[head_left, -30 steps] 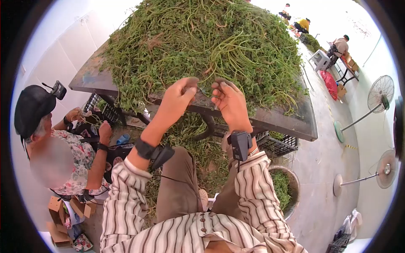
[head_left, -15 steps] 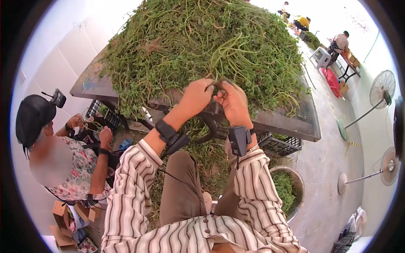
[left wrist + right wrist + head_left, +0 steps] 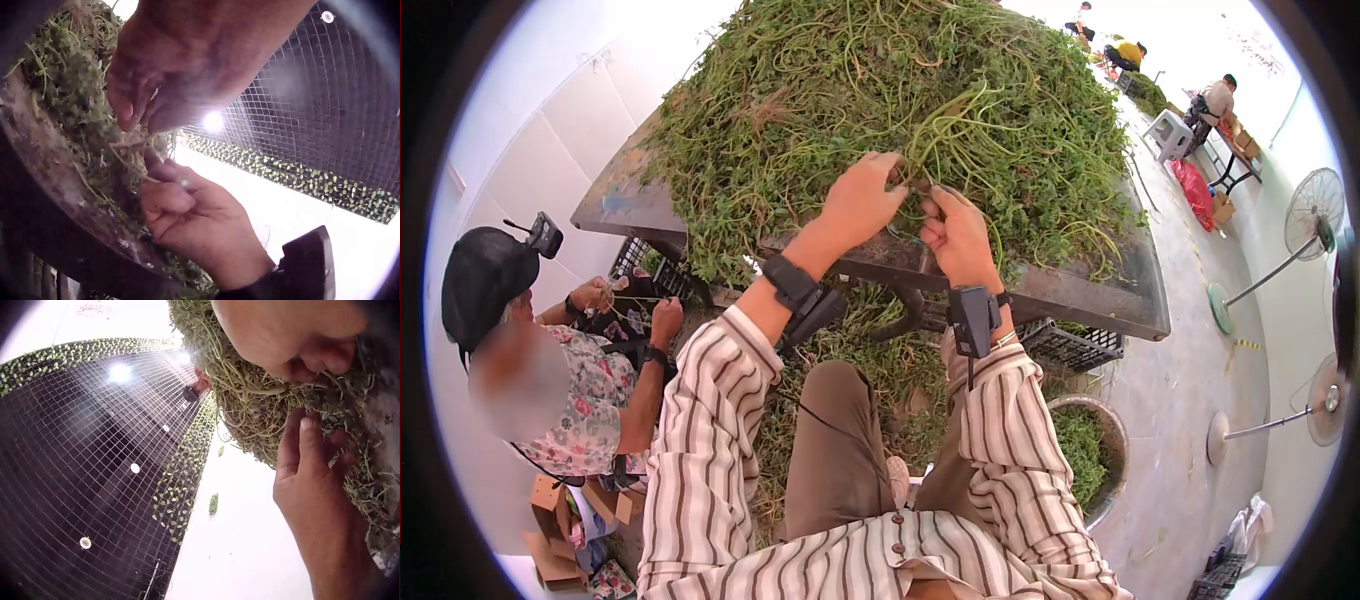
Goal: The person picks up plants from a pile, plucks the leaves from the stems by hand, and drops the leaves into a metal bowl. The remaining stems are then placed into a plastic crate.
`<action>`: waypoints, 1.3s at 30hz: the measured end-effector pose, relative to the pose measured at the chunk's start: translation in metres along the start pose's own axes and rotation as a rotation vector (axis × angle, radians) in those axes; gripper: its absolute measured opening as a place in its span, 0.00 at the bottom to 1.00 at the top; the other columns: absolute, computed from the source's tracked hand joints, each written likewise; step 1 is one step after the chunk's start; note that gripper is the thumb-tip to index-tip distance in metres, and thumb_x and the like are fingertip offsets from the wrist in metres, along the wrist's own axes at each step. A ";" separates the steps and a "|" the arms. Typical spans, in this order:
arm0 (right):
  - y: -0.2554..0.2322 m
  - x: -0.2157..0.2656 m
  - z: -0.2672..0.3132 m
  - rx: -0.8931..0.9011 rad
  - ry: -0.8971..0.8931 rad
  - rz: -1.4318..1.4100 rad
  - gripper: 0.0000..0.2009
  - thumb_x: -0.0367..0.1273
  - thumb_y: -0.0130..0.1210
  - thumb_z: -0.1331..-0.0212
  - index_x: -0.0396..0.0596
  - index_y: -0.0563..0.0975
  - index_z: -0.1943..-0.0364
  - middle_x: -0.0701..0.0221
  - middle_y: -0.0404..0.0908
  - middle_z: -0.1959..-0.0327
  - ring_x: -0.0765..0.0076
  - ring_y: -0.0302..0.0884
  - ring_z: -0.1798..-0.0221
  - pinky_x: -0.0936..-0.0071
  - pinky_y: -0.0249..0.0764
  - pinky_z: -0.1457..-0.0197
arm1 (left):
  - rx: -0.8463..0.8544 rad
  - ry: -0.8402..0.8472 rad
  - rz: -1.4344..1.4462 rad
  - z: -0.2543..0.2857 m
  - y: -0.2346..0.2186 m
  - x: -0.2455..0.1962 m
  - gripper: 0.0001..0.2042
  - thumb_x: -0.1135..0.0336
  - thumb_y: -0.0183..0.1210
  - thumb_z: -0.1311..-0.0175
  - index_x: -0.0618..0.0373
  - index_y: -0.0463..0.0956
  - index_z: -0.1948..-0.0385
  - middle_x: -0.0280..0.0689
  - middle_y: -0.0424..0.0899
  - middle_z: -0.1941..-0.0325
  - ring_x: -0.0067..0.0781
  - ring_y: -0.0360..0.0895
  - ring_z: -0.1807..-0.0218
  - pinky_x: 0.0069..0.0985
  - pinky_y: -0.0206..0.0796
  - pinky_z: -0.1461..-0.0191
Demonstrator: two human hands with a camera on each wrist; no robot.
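Observation:
A mound of leafy green stems [image 3: 830, 110] covers the dark table. Above its near edge, the left hand [image 3: 858, 205] has its fingers bent, the tips at a thin stem [image 3: 128, 164] in the left wrist view. The right hand [image 3: 960, 238] faces it from the right, pinching that stem between thumb and forefinger. Only a small gap parts the fingertips of the two hands. In the right wrist view, the left hand [image 3: 281, 331] hangs over the right hand [image 3: 320, 487], whose thumb lies against the forefinger; the stem is hard to make out there.
Another person in a floral shirt [image 3: 575, 400] sits at the left, holding stems. Black crates [image 3: 1070, 345] stand under the table. A round tub [image 3: 1115, 455] of greens is at the right, with standing fans [image 3: 1315, 215] beyond. Cut stems litter the floor between the legs.
The hands were apart a second ago, then came together at the table's near edge. Now they are slightly farther forward over the greens, with a small gap between them.

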State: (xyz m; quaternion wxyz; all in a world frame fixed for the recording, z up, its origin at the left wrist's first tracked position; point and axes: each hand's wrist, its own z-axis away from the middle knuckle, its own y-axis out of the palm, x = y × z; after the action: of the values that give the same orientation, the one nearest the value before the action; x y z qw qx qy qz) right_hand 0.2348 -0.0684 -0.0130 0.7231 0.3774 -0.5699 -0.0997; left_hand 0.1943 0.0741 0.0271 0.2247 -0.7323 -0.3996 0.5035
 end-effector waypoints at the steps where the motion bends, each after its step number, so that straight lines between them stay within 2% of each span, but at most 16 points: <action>1: 0.001 0.001 0.001 -0.030 0.001 0.018 0.06 0.30 0.46 0.39 0.42 0.72 0.63 0.77 0.65 0.79 0.83 0.53 0.83 0.81 0.53 0.82 | 0.001 0.004 0.003 -0.005 0.006 0.005 0.19 0.67 0.54 0.46 0.63 0.70 0.51 0.46 0.76 0.57 0.45 0.74 0.56 0.34 0.66 0.55; 3: 0.003 0.002 0.004 -0.028 -0.014 0.049 0.07 0.30 0.46 0.39 0.42 0.72 0.63 0.78 0.65 0.80 0.84 0.52 0.84 0.82 0.52 0.83 | -0.045 0.111 -0.023 -0.013 0.024 0.015 0.24 0.67 0.57 0.47 0.65 0.65 0.47 0.47 0.73 0.53 0.46 0.72 0.54 0.34 0.65 0.53; 6: 0.005 0.003 0.009 -0.025 -0.045 0.132 0.08 0.32 0.46 0.39 0.43 0.71 0.63 0.80 0.63 0.80 0.87 0.50 0.84 0.85 0.49 0.84 | -0.044 0.101 0.010 -0.026 0.035 0.023 0.25 0.66 0.58 0.46 0.67 0.64 0.47 0.47 0.74 0.57 0.46 0.73 0.57 0.35 0.65 0.54; 7: 0.006 0.003 0.010 -0.018 -0.062 0.168 0.07 0.32 0.46 0.39 0.43 0.71 0.63 0.80 0.62 0.81 0.87 0.50 0.84 0.85 0.49 0.84 | -0.040 0.125 0.000 -0.031 0.038 0.028 0.21 0.63 0.57 0.44 0.67 0.68 0.53 0.48 0.74 0.61 0.48 0.73 0.59 0.37 0.65 0.56; 8: 0.006 0.003 0.010 -0.006 -0.080 0.205 0.07 0.32 0.46 0.39 0.43 0.71 0.63 0.80 0.62 0.81 0.86 0.50 0.84 0.84 0.50 0.83 | -0.036 0.126 0.004 -0.031 0.036 0.022 0.21 0.63 0.57 0.44 0.67 0.68 0.53 0.48 0.74 0.61 0.48 0.73 0.59 0.37 0.65 0.56; 10: 0.007 0.005 0.012 -0.014 -0.102 0.238 0.07 0.32 0.46 0.39 0.43 0.72 0.64 0.81 0.61 0.81 0.87 0.50 0.84 0.85 0.50 0.83 | 0.080 0.029 -0.070 -0.034 0.026 0.011 0.15 0.61 0.55 0.42 0.67 0.72 0.62 0.49 0.75 0.66 0.50 0.73 0.61 0.39 0.63 0.59; 11: 0.007 0.006 0.012 -0.011 -0.108 0.258 0.07 0.31 0.45 0.39 0.43 0.72 0.65 0.81 0.62 0.81 0.87 0.50 0.84 0.85 0.49 0.84 | 0.080 0.030 -0.070 -0.034 0.027 0.011 0.15 0.61 0.55 0.42 0.67 0.72 0.62 0.49 0.75 0.66 0.50 0.73 0.61 0.39 0.63 0.59; 13: 0.008 0.006 0.013 -0.011 -0.113 0.275 0.06 0.31 0.45 0.40 0.43 0.72 0.65 0.81 0.62 0.81 0.87 0.50 0.84 0.85 0.49 0.84 | 0.028 0.040 -0.079 -0.032 0.030 0.012 0.14 0.59 0.52 0.41 0.64 0.73 0.70 0.49 0.75 0.68 0.52 0.72 0.64 0.40 0.62 0.62; 16: 0.011 0.005 0.015 -0.056 -0.106 0.331 0.06 0.30 0.46 0.41 0.43 0.72 0.68 0.81 0.63 0.82 0.88 0.50 0.84 0.84 0.48 0.84 | -0.029 0.037 -0.127 -0.033 0.040 0.017 0.13 0.59 0.50 0.40 0.63 0.73 0.70 0.48 0.75 0.68 0.52 0.72 0.65 0.42 0.62 0.62; 28: 0.010 0.007 0.022 -0.056 -0.151 0.466 0.06 0.30 0.46 0.42 0.43 0.72 0.73 0.82 0.62 0.83 0.88 0.50 0.86 0.85 0.47 0.85 | -0.009 -0.061 -0.221 -0.036 0.042 0.015 0.13 0.58 0.49 0.40 0.58 0.75 0.70 0.46 0.77 0.70 0.52 0.73 0.66 0.42 0.63 0.64; 31: 0.013 0.012 0.039 -0.026 -0.129 0.607 0.07 0.30 0.47 0.43 0.41 0.72 0.73 0.81 0.61 0.84 0.88 0.52 0.84 0.85 0.48 0.84 | -0.076 -0.131 -0.198 -0.053 0.041 0.046 0.14 0.57 0.51 0.42 0.60 0.75 0.74 0.47 0.77 0.72 0.51 0.74 0.66 0.43 0.64 0.64; 32: 0.011 0.012 0.047 -0.007 -0.245 0.729 0.07 0.31 0.47 0.42 0.41 0.73 0.72 0.81 0.62 0.84 0.88 0.52 0.84 0.85 0.48 0.83 | -0.083 -0.127 -0.190 -0.055 0.034 0.049 0.14 0.57 0.51 0.42 0.60 0.75 0.74 0.47 0.77 0.72 0.51 0.74 0.66 0.43 0.64 0.64; 33: 0.008 0.012 0.051 0.007 -0.359 0.847 0.08 0.31 0.47 0.42 0.41 0.73 0.71 0.81 0.62 0.84 0.88 0.52 0.83 0.85 0.49 0.81 | 0.003 -0.181 -0.161 -0.056 0.026 0.049 0.15 0.56 0.51 0.41 0.61 0.75 0.75 0.47 0.76 0.73 0.49 0.74 0.69 0.42 0.63 0.65; 35: 0.002 0.021 0.052 -0.034 -0.339 0.750 0.08 0.31 0.47 0.42 0.41 0.74 0.70 0.81 0.62 0.84 0.87 0.53 0.82 0.86 0.50 0.80 | 0.118 -0.218 -0.086 -0.056 0.022 0.053 0.17 0.55 0.51 0.40 0.63 0.74 0.76 0.45 0.74 0.78 0.45 0.70 0.74 0.39 0.62 0.67; 37: 0.000 0.032 0.052 -0.059 -0.332 0.607 0.09 0.32 0.48 0.41 0.41 0.74 0.70 0.82 0.63 0.83 0.87 0.54 0.80 0.85 0.53 0.77 | 0.111 -0.197 -0.069 -0.057 0.025 0.055 0.18 0.55 0.51 0.41 0.64 0.74 0.76 0.44 0.73 0.78 0.44 0.70 0.75 0.39 0.62 0.67; 39: -0.009 0.031 0.041 -0.085 -0.392 0.625 0.09 0.32 0.47 0.41 0.39 0.74 0.70 0.80 0.65 0.81 0.86 0.56 0.79 0.83 0.55 0.75 | 0.093 -0.179 -0.053 -0.057 0.021 0.047 0.18 0.55 0.51 0.41 0.64 0.74 0.76 0.44 0.73 0.79 0.43 0.70 0.75 0.39 0.62 0.67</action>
State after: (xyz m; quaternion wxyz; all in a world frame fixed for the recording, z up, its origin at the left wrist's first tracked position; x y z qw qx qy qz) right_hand 0.2106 -0.1099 0.0070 0.6110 0.1283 -0.7805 0.0321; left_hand 0.2623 0.1045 0.0075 0.2351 -0.6623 -0.4134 0.5790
